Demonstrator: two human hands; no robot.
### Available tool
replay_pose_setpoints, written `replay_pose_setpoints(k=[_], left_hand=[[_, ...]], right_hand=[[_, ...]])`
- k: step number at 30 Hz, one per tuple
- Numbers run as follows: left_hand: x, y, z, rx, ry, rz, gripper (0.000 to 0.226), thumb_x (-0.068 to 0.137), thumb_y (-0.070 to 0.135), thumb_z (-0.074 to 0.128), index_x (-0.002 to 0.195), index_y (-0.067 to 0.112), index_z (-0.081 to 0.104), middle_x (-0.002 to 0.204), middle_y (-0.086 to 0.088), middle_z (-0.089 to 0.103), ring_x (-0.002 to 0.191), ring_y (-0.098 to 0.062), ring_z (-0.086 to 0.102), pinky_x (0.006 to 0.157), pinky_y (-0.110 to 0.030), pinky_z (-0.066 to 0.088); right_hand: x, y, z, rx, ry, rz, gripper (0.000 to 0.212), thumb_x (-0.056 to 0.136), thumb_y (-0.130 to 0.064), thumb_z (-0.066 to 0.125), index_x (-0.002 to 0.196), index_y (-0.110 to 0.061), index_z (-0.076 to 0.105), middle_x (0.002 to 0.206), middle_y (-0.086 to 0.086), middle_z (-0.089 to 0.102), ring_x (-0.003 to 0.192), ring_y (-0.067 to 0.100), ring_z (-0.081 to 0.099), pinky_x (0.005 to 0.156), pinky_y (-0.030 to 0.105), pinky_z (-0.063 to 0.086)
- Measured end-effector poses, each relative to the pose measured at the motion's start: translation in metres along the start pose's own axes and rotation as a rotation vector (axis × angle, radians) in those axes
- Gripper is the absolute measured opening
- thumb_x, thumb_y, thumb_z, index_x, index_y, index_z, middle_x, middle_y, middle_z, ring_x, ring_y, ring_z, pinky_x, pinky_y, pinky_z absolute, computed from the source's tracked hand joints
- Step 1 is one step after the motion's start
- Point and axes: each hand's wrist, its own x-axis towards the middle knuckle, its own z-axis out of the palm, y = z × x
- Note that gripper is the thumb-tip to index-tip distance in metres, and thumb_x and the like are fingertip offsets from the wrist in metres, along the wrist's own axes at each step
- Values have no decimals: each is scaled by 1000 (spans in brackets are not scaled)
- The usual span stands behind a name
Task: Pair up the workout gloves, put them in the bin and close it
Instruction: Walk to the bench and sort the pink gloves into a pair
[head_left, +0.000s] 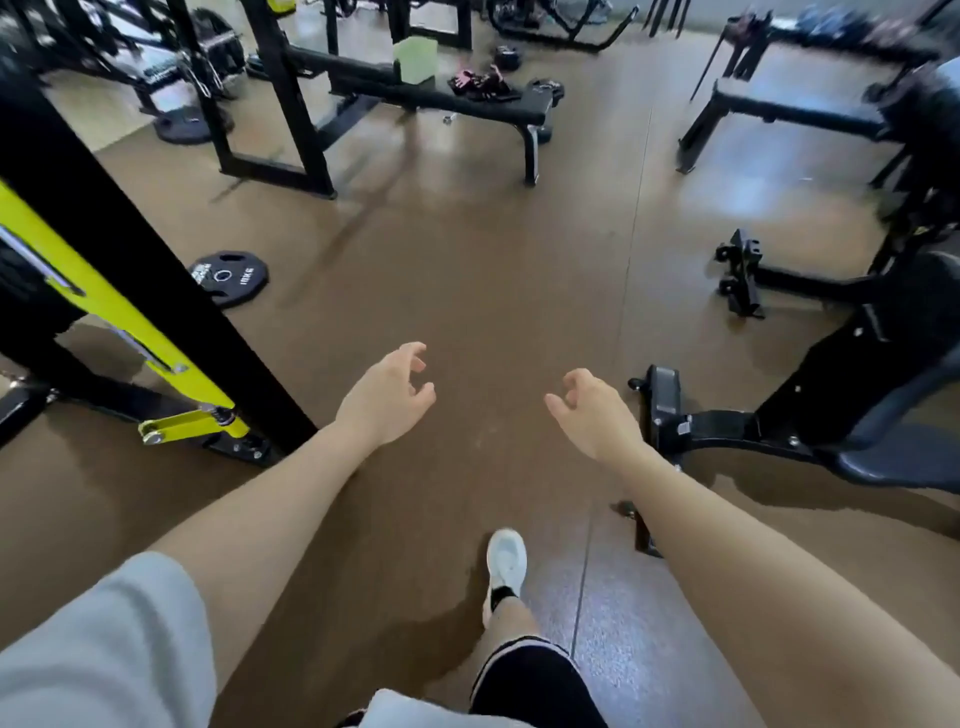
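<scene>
1. The left hand (387, 397) is held out over the floor (493, 270), fingers loosely curled, with nothing gripped.
2. The right hand (592, 415) is extended likewise, fingers loosely curled and relaxed, with nothing held; the two hands are apart and neither touches any object.
3. Bare forearms are seen behind both hands, with a grey sleeve (104, 639) at the left arm.
4. Below the hands, a white shoe (505, 558) with a black sock is planted on the brown floor, and black shorts (535, 680) are seen at the lower edge.
5. A black and yellow machine frame (119, 312) stands to the left, and a black weight plate (228, 277) lies flat on the floor beside it.
6. A black seated machine (831, 395) is located to the right.
7. The workout gloves (483, 83), black with pink, lie in a loose heap on the desk (441, 96), a black padded one well ahead of the hands.
8. The bin (414, 60), pale green, stands on the same desk just left of the gloves; whether it is lidded cannot be told.
9. Further dark gloves (545, 88) appear at the desk's right end, blurred.
</scene>
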Motion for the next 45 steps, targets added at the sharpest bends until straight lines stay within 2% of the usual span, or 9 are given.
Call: replay_pose_setpoints(k=[6,10,14,18,21,27,32,39,45], left_hand=[[193,24,6,20,-51,57,43,88,14,51,130,11,44,123,-6,58,84,-18,51,91,-30,41],[309,30,-11,12,-64,-48,44,88,15,49,131,14,43,124,-4,57,88,-18,51,90,-32,42],[403,26,-33,-15,-18,-98,44,88,14,49,132,14,43,124,-5,56,87,-18,50,87,-29,41],[479,-2,-56,0,-37,-209,43,90,15,49,132,11,43,127,-7,55,96,-22,53,88,-29,40],[544,-33,-72,14,-49,-306,42,89,16,49,130,9,45,129,-9,56,110,-27,55,94,-31,39],[716,-78,-104,-48,-16,-391,39,89,14,48,128,10,47,131,-9,57,117,-26,53,91,-27,40],[870,-65,-124,-39,-93,-296,39,91,18,47,129,12,46,130,-6,56,113,-26,53,83,-29,43],[1056,-9,-101,22,-231,-40,41,90,19,47,130,12,46,128,-7,59,116,-24,54,98,-30,40],[1220,12,-87,-33,-260,0,36,90,20,46,126,14,50,122,-5,61,108,-21,57,88,-26,42]], right_hand=[[182,2,-51,-12,-13,14,50,91,-40,46,133,-13,38,128,6,55,113,27,54,93,42,48],[301,-23,-88,-12,-87,-5,45,91,-38,48,128,-13,44,125,6,58,111,25,54,89,35,45],[409,-63,-101,-42,-167,-78,43,90,-38,50,126,-14,46,123,3,59,111,24,54,92,36,45],[507,-107,-93,-136,-247,-205,40,89,-34,51,124,-15,47,118,4,59,108,24,55,91,37,47],[583,-136,-86,-162,-263,-273,38,89,-31,52,122,-14,48,119,6,58,109,25,54,91,36,45],[752,-187,-86,-187,-276,-255,41,90,-31,50,127,-13,47,130,7,52,115,26,53,96,40,45],[868,-216,-123,-178,-214,-203,42,91,-33,49,128,-14,46,130,6,52,117,26,52,97,40,44],[1025,-203,-180,-135,-131,-4,36,92,-31,48,122,-11,50,124,9,58,112,28,54,95,40,46],[1194,-192,-202,-90,-132,82,37,91,-33,50,120,-11,51,124,10,58,107,29,56,89,38,49]])
